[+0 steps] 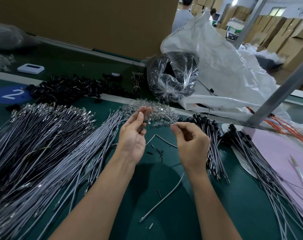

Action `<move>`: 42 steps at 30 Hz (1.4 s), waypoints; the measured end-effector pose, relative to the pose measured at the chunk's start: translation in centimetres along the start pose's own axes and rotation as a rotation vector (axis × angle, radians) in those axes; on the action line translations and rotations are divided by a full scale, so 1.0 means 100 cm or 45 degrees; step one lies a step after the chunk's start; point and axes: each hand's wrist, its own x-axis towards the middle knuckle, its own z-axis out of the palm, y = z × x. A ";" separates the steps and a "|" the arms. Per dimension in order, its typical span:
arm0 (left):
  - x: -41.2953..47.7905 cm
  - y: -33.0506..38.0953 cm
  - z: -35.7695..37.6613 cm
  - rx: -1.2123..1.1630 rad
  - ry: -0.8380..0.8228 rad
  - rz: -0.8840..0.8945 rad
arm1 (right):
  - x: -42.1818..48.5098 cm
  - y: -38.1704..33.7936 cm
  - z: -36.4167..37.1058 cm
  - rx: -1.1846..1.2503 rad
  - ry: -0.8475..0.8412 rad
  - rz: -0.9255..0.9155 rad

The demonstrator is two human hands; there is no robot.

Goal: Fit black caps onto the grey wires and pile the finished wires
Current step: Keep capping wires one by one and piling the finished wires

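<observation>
1 grey wire (169,120) is pinched near its tip between the thumb and forefinger of the right hand (190,141), the end angled toward the left hand (133,135), presumably ready for a cap. The left hand is relaxed and open, palm turned inward, holding nothing I can make out. The capped wires (214,146) lie just right of the right hand, handy for dropping each finished 1. Uncapped wires (43,144) fan out left of the left hand. Loose black caps (69,87) sit well beyond it.
</observation>
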 end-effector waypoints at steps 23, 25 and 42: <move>-0.001 -0.005 0.001 -0.085 -0.095 -0.018 | 0.003 0.002 0.002 -0.021 0.080 0.038; -0.001 -0.005 0.001 -0.084 -0.094 -0.021 | 0.003 0.002 0.002 -0.013 0.084 0.047; -0.006 -0.011 0.006 0.183 -0.066 0.169 | 0.001 0.001 0.001 -0.024 0.053 0.087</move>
